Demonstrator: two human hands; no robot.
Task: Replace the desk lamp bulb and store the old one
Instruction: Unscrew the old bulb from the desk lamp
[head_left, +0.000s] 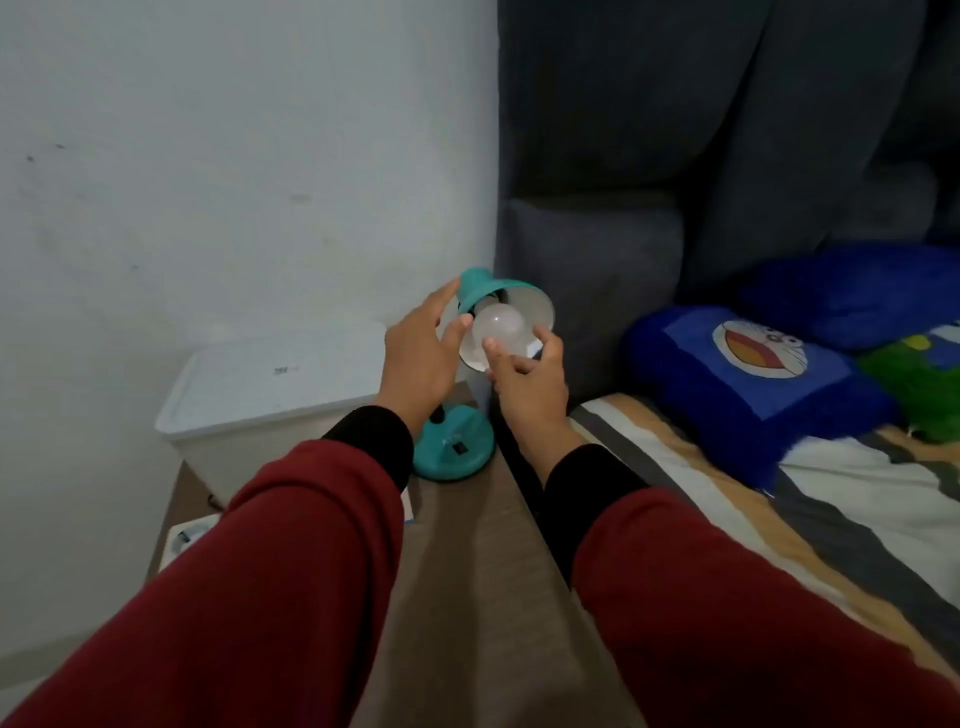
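Note:
A teal desk lamp (456, 447) stands on the brown bedside table (467, 571), its shade (480, 288) tipped toward me. A frosted white bulb (501, 327) sits in the shade. My left hand (421, 358) is spread just left of the shade, with its index fingertip and thumb at the shade's edge. My right hand (527, 379) reaches up from below with its fingers apart. Its thumb tip touches the bulb's lower left and its other fingers curl by the shade's right rim. Neither hand grips anything firmly.
A white lidded plastic box (270, 395) stands on the table left of the lamp, against the white wall. A small white object (182, 540) lies at the table's left edge. To the right are a bed with a grey headboard (597, 249) and blue pillows (753, 374).

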